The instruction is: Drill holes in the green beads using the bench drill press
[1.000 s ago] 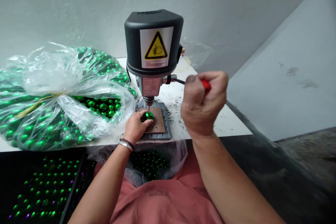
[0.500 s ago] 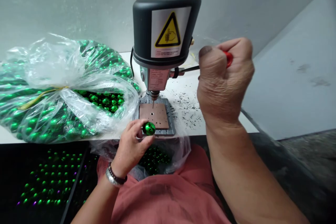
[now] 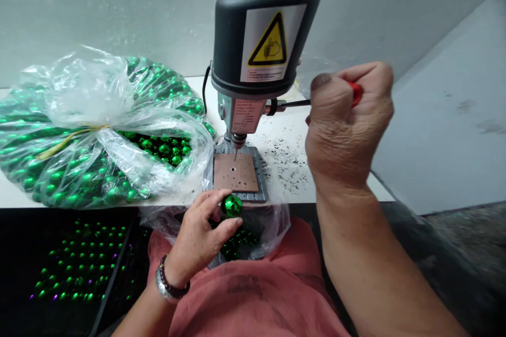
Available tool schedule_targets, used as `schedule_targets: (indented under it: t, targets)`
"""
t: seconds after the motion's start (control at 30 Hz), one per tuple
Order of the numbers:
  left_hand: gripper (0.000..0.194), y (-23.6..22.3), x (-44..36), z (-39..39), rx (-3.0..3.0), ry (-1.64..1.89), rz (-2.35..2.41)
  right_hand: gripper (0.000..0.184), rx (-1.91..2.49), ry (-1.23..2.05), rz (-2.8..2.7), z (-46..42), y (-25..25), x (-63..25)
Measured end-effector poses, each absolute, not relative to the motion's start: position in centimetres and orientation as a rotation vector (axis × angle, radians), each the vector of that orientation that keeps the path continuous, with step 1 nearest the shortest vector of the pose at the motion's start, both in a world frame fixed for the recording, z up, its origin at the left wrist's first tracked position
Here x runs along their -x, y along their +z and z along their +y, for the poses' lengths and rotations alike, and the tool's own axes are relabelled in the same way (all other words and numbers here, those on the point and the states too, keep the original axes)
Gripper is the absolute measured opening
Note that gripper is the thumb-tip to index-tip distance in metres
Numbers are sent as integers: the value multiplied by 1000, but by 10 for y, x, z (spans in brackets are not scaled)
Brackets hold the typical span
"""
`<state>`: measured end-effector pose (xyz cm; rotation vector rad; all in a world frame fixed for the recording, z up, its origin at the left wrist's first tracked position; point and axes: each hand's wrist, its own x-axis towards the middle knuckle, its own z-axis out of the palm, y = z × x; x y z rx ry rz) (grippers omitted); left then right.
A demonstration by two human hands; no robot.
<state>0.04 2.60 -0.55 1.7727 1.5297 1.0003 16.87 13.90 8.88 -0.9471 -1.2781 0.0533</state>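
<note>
Between the thumb and fingers of my left hand (image 3: pixel 205 229) is a shiny green ball (image 3: pixel 232 206), held just in front of the table edge. My right hand (image 3: pixel 348 126) is wrapped round the red-knobbed lever (image 3: pixel 292 103) of a small bench drill press (image 3: pixel 264 42). Its thin drill bit (image 3: pixel 235 156) hangs above a brown board (image 3: pixel 245 181) with a hole in it, which lies on the grey base (image 3: pixel 261 168). The ball is apart from the bit and the board.
A large clear plastic bag (image 3: pixel 95 100) full of green balls lies on the white table (image 3: pixel 290 181), tied with a yellow band. Dark shavings (image 3: pixel 280 160) are scattered right of the base. An open plastic bag (image 3: pixel 279 226) with green balls sits at my lap; more balls (image 3: pixel 81 255) lie lower left.
My left hand has drawn the green ball back toward me, away from the board. My right hand keeps its grip on the lever. The whole view has shifted slightly.
</note>
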Motion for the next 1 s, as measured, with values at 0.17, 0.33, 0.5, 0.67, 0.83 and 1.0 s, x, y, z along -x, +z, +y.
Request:
schedule_targets:
  t: [0.17, 0.33, 0.5, 0.67, 0.83, 1.0]
  targets:
    - [50, -9, 2, 21, -1833, 963, 1543, 17, 988, 49, -1272, 137, 87, -170]
    - [34, -4, 27, 50, -1964, 1034, 1752, 16, 1015, 3, -1299, 137, 85, -171]
    - [38, 5, 81, 126, -2118, 776, 2357, 19, 1025, -14, -1321, 137, 84, -171]
    - [43, -4, 113, 177, -2103, -5, 2313, 18, 1028, -4, -1325, 135, 86, -171]
    - [62, -11, 110, 185, -2058, -129, 2181, 19, 1001, -4, -1291, 136, 87, -170]
    - [46, -17, 106, 197, -1951, -151, 2221, 18, 985, 17, -1276, 135, 88, -169]
